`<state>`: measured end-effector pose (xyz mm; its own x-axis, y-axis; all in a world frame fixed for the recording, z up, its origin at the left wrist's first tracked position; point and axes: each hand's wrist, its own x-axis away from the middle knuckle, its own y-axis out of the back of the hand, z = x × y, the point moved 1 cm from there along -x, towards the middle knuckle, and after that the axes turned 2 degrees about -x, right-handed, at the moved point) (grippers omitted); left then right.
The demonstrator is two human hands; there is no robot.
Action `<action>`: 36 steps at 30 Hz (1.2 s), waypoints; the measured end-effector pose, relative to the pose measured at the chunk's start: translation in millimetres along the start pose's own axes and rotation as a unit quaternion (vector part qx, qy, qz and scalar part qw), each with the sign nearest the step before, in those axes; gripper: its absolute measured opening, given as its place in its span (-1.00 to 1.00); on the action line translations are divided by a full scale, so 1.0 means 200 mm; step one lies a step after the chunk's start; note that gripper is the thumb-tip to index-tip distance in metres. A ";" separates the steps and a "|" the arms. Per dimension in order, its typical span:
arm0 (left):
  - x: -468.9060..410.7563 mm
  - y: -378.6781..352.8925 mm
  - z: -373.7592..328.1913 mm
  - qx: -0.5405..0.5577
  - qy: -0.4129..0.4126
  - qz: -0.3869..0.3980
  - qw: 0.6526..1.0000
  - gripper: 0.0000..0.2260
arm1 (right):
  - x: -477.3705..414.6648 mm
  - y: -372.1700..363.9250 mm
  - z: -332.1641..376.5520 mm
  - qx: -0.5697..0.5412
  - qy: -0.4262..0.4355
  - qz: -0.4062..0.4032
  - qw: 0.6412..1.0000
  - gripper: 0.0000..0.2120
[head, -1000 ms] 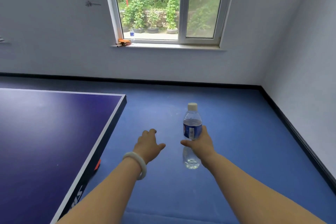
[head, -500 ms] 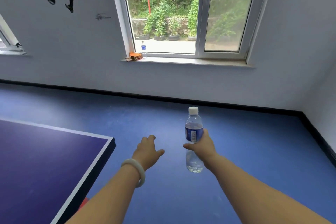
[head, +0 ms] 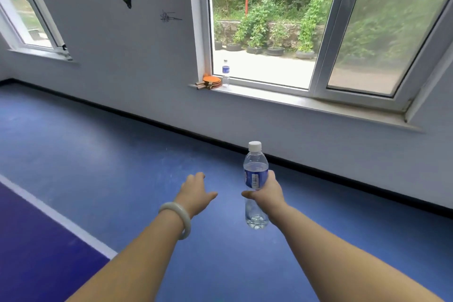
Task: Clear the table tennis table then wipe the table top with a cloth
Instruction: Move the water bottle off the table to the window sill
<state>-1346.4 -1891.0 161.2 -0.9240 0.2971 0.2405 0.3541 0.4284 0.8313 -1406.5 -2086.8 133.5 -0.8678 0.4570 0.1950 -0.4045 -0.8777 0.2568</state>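
Right hand (head: 268,191) gripping upright water bottle (head: 255,174), left hand (head: 196,193) beside it, loosely open

No legible text; bottle (head: 253,178) label shows barcode only.

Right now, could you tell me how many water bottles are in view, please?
2: one water bottle held upright in the right hand, a second bottle standing on the window sill beside the paddles.

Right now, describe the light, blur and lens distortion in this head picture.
Head view: soft daylight through the window frame, no hard shadows; the frame and skirting lean and bow from the wide lens; the right pane is hazy; the bottle in the right hand is sharp, the sill bottle small and soft.
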 end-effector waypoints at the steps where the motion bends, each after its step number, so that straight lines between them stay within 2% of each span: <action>1: -0.14 0.03 -0.02 0.006 0.003 0.000 1.000 -0.45 | -0.14 -0.01 0.03 0.000 -0.001 -0.001 1.000 -0.47; 6: -0.84 0.18 -0.15 0.003 0.006 0.010 1.000 -0.46 | -0.86 -0.04 0.22 0.003 -0.006 -0.008 1.000 -0.47; 13: -1.54 0.21 -0.37 -0.006 0.008 0.038 0.999 -0.48 | -1.60 0.02 0.29 -0.005 -0.034 -0.017 0.999 -0.49; 21: -2.48 0.31 -0.59 0.042 0.072 0.003 0.997 -0.50 | -2.74 0.05 0.47 0.033 -0.039 0.046 0.998 -0.45; 26: -2.92 0.41 -0.60 0.070 0.121 -0.038 0.989 -0.50 | -3.32 -0.05 0.65 0.039 -0.035 0.089 0.995 -0.44; 29: -3.15 0.46 -0.58 0.074 0.145 -0.033 0.986 -0.50 | -3.60 -0.14 0.72 0.048 -0.033 0.103 0.993 -0.45; 36: -3.92 0.65 -0.48 0.055 0.127 -0.014 0.990 -0.49 | -4.26 -0.41 0.83 0.042 -0.028 0.086 0.995 -0.44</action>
<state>-589.9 -2151.0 128.9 -0.9352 0.0662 0.3479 0.3288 0.5273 0.7835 -586.0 -2379.5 103.8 -0.9043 0.3094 0.2942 -0.2227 -0.9298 0.2932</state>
